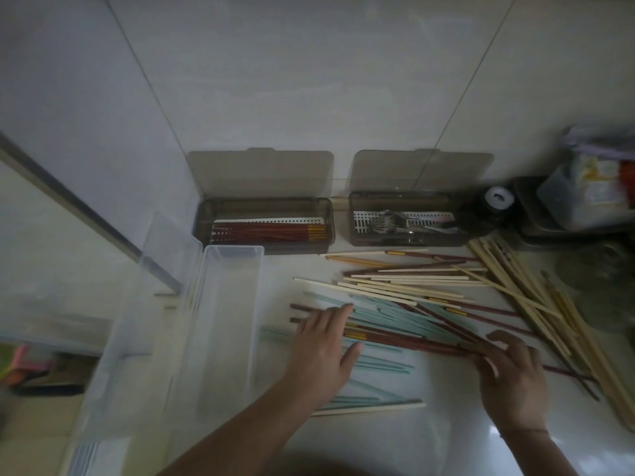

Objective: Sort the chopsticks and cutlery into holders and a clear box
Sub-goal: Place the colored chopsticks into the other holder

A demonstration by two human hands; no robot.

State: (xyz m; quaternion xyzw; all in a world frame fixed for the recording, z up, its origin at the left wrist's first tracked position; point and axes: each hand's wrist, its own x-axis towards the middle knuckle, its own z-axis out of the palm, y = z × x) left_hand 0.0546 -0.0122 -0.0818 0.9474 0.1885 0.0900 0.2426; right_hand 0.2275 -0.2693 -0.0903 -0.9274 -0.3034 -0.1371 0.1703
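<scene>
At the worktop's left edge we see a clear box (220, 324), long axis running front to back, with nothing visible inside. Behind it, along the wall, stand two smoky holders with lids up: the left holder (263, 225) holds red chopsticks lying left-right, the right holder (405, 218) holds forks. Our left hand (323, 348) lies flat, fingers straight, on the teal chopsticks (385, 317). Our right hand (512, 372) pinches dark red chopsticks (412, 341) pointing left. Pale chopsticks (412, 280) pile toward the right edge, too tangled to count.
</scene>
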